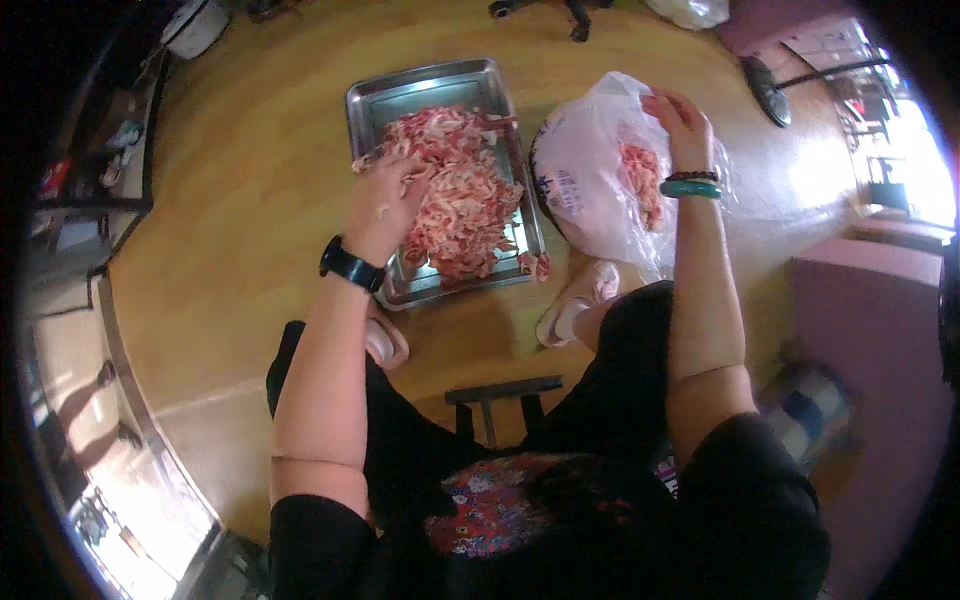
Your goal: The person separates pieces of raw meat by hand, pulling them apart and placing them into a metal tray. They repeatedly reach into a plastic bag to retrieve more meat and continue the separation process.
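Observation:
A rectangular metal tray [442, 73] lies before me, heaped with thin pieces of raw meat [457, 217]. Over the left side of the heap, my left hand [382, 199] touches the meat with its fingers bent; whether it grips a piece cannot be told. To the tray's right stands a round container lined with a translucent plastic bag [592, 150] that bears printed writing. More meat [641, 180] lies inside the bag. My right hand [679, 124] is at the bag's upper right edge, its fingertips at the plastic. A small scrap of meat [535, 265] hangs at the tray's lower right corner.
My shoes rest on the yellowish floor [240, 225] near the tray and the bag. A wheeled chair base [577, 15] stands beyond the tray. At the right are a purple surface [862, 322] and a dark shoe [766, 90]. Shelving with various items is at the far left.

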The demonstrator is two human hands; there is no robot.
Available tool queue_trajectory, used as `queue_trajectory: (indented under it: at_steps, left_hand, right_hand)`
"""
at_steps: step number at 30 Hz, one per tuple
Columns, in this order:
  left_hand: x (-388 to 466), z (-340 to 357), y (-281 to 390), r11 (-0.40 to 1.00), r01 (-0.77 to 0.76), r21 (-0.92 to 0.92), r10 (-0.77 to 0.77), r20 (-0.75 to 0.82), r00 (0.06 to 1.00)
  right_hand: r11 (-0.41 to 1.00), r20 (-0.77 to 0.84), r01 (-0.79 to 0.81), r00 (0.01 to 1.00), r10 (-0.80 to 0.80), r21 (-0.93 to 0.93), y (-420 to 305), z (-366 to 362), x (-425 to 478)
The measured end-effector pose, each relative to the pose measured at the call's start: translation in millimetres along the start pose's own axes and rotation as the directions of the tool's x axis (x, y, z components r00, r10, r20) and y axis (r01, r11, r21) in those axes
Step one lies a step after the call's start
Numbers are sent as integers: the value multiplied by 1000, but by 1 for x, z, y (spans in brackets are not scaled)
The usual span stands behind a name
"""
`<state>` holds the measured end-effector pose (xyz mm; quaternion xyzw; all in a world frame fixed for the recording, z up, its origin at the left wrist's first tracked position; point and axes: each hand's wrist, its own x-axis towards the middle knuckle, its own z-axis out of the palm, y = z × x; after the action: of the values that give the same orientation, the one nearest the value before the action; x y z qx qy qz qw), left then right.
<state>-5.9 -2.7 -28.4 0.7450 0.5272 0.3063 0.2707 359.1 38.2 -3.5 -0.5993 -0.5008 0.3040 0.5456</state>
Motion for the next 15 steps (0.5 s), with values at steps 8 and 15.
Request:
queue_trajectory:
  at_steps: [8,15]
  left_hand:
    - [9,2,4,999,-3,-55,4,31,1000]
    - [10,23,6,998,51,44,-57,135,989]
  right_hand:
    - [735,92,-564,767,636,-376,168,-152,8]
    - [368,227,29,832,507,-929,275,-149,-26]
